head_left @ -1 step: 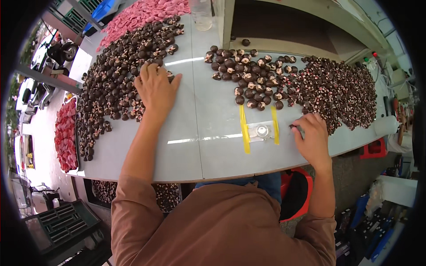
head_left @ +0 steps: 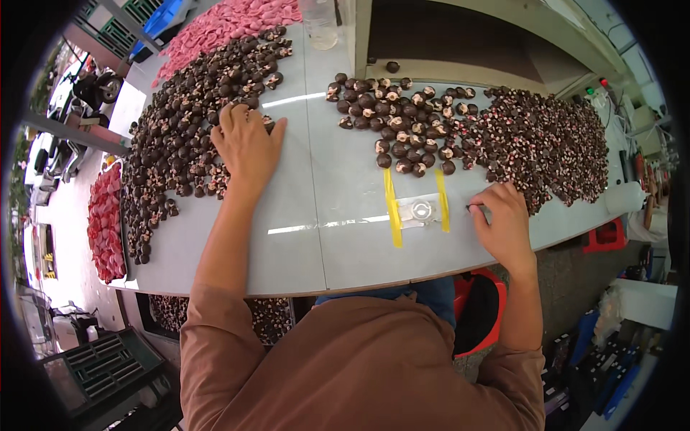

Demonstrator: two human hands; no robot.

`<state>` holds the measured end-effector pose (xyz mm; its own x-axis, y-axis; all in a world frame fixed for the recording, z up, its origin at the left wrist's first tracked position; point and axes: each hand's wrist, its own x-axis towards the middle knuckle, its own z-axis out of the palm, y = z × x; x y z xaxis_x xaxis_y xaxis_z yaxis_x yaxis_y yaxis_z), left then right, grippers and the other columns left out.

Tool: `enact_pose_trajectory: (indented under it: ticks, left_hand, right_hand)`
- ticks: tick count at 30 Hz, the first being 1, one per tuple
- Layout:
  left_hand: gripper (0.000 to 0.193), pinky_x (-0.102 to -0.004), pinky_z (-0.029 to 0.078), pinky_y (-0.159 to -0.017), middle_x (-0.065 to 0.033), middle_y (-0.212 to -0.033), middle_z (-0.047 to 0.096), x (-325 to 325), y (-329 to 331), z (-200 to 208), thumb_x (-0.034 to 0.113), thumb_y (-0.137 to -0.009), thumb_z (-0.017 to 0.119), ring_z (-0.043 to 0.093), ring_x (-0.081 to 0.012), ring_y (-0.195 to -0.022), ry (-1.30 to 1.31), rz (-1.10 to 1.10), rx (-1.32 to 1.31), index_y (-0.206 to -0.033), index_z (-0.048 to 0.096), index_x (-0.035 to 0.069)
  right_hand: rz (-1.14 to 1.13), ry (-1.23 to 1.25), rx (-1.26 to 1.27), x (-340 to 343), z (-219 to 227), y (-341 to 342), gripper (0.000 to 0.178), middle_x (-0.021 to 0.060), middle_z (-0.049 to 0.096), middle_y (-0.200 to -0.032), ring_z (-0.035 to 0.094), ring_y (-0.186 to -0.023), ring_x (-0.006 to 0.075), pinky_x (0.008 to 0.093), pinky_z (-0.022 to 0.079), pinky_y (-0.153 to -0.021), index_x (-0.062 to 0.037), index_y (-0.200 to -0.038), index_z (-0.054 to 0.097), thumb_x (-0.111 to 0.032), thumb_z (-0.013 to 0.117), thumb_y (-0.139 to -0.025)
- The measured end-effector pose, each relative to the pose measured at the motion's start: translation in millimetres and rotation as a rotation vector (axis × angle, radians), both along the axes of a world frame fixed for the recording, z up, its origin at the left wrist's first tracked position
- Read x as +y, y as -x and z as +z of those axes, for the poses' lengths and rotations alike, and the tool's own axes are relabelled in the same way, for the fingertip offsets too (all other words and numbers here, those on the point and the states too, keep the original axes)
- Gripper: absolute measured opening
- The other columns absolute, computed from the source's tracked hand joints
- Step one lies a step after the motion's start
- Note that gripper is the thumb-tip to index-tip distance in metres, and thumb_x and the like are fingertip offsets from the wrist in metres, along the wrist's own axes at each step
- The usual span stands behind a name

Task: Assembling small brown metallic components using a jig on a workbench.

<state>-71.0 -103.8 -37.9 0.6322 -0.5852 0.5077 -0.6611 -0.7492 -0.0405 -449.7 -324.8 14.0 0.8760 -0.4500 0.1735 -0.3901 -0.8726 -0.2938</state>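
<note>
While the left hand (head_left: 246, 149) lies palm down on the right edge of a broad heap of dark brown rounded knobs with pale ragged patches (head_left: 176, 140), its fingers are loosely spread and its thumb stands well out, with a knob showing in the gap; whether those fingertips grip anything I cannot tell. The right hand (head_left: 507, 224) has its thumb and forefinger drawn close together about a small dark piece (head_left: 471, 207), which may be one of the knobs, though too little of it shows to be sure. Just left of that pinch, two yellow tape strips (head_left: 393, 215) flank a clear plate with a round silvery centre (head_left: 420, 210) on the grey tabletop (head_left: 287, 255). Beyond the right fingers and to their left sits a looser group of dark knobs (head_left: 402, 115); directly beyond them spreads a dense heap of smaller dark bits flecked with pink and white (head_left: 553, 151). Past the left fingertips, at the far end of the heap, is a pile of pink curved pieces (head_left: 230, 27), with a clear plastic container (head_left: 320, 27) to its right. Well left of the left fingers, a tray (head_left: 126, 269) holds glossy red-pink pieces (head_left: 106, 223).
</note>
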Motion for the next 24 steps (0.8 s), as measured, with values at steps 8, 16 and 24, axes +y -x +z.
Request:
enact_pose_trajectory:
  ticks: [8, 16, 24]
  left_hand:
    - [0.04, -0.0473, 0.048, -0.098, -0.0161, -0.128, 0.067, -18.0, 23.3, 9.8, 0.025, -0.093, 0.079, 0.062, -0.0341, -0.122, 0.116, -0.336, 0.232, -0.125, 0.066, 0.005]
    - [0.029, -0.0493, 0.055, -0.086, -0.0153, -0.112, 0.07, -62.4, 58.1, 0.9, 0.014, -0.092, 0.077, 0.068, -0.0367, -0.106, 0.156, -0.501, 0.536, -0.117, 0.064, 0.005]
    - [0.019, -0.0447, 0.056, -0.071, -0.0153, -0.099, 0.071, -55.5, 77.8, 10.1, 0.014, -0.093, 0.077, 0.07, -0.0354, -0.076, 0.256, -0.514, 0.596, -0.103, 0.066, 0.003]
  right_hand:
    - [-0.186, -0.079, -0.197, -2.1, -10.8, 9.1, 0.018, 0.0117, 0.071, -0.102, 0.066, -0.098, 0.0347, 0.048, 0.049, -0.088, -0.0051, -0.107, 0.074, -0.003, 0.074, -0.089]
    - [-0.082, 0.031, -0.137, 20.7, -4.3, 22.6, 0.033, 0.0146, 0.069, -0.116, 0.064, -0.109, 0.0374, 0.0477, 0.049, -0.096, -0.0037, -0.119, 0.07, -0.003, 0.076, -0.086]
    - [-0.107, -0.001, -0.263, 22.0, -17.2, 18.3, 0.027, 0.014, 0.071, -0.107, 0.066, -0.101, 0.0366, 0.046, 0.051, -0.091, -0.0018, -0.114, 0.072, -0.003, 0.077, -0.088]
